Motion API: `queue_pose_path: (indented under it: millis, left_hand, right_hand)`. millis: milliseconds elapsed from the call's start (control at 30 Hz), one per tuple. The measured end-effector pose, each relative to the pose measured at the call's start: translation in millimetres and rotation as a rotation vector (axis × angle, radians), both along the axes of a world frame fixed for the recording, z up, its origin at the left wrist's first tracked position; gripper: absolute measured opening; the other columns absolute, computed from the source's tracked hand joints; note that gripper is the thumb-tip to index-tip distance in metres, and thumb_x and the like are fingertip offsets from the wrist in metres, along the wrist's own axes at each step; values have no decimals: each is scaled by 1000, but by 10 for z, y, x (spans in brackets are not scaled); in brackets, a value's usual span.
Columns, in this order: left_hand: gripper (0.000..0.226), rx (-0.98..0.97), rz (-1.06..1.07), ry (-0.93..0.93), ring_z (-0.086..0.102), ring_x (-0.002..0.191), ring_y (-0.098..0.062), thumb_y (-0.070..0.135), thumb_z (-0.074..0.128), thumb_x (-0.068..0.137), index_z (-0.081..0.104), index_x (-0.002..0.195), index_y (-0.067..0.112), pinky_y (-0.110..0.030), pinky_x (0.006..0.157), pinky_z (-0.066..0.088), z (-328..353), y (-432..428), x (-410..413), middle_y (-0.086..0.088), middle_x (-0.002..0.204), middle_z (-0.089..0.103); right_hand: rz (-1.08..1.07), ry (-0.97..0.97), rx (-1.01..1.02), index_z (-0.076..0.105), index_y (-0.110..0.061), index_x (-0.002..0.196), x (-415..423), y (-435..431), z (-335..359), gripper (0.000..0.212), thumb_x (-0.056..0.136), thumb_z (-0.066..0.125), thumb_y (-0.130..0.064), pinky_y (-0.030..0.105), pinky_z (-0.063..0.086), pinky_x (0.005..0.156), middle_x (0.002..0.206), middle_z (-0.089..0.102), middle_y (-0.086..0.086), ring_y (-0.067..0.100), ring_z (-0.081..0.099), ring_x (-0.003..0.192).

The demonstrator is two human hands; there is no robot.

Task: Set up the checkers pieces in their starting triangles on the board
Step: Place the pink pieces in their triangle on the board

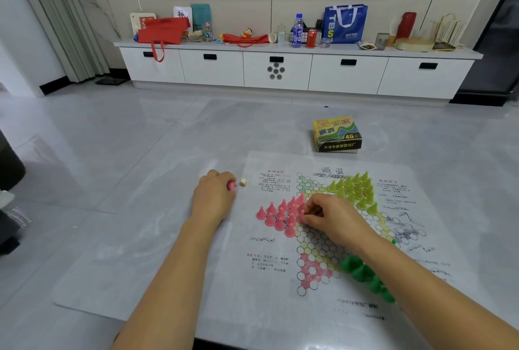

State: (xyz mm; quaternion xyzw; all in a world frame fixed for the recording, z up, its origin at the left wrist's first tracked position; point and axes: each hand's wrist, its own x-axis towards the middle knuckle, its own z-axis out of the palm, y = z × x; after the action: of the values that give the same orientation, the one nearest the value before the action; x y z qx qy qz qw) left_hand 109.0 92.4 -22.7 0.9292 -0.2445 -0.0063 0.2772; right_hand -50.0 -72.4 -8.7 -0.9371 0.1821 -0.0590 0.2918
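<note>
Two hands work: my right hand (331, 213) pinches a pink piece (300, 217) on the board (280, 279). My left hand (214, 196) is closed around another pink pawn (232, 185). I read "45" on the box (337, 134).

Both bare forearms were extended forward, the left hand (214, 196) curled knuckles-up into a loose fist with its fingers closed, while the right hand (331, 216) was angled inward to the left, its fingertips (306, 216) pinched together.
</note>
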Motion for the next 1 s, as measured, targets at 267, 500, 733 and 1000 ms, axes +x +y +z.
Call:
queue_pose_path:
  millis: [267,500,733,1000]
  left_hand:
    - [20,54,-55,105,57,91,-25,10,52,85,63,99,21,-32,78,45,74,144,-137,-3,99,48]
    - [10,86,-81,65,56,87,-29,9,47,88,51,92,16,-32,69,40,76,158,-219,-9,101,51]
    - [22,11,-101,97,56,86,-18,4,49,83,42,71,21,-30,70,42,71,183,-222,-5,105,61]
    - [20,-319,-16,244,61,74,-17,1,56,78,50,66,15,-17,51,39,203,178,-252,-4,81,65]
  right_hand:
    - [7,9,22,64,-13,89,1,-9,14,10,82,66,-20,11,39,62,82,60,-6,8,53,76]
    - [-8,-3,8,64,-13,89,-8,27,25,13,80,67,-22,24,47,72,85,63,-2,13,57,80]
    - [-7,-6,-8,63,-13,87,-10,46,32,12,81,66,-23,24,44,72,83,60,-4,13,54,79]
    - [-48,-81,77,60,-18,90,-87,18,113,7,84,62,-19,13,41,62,79,58,-9,9,55,75]
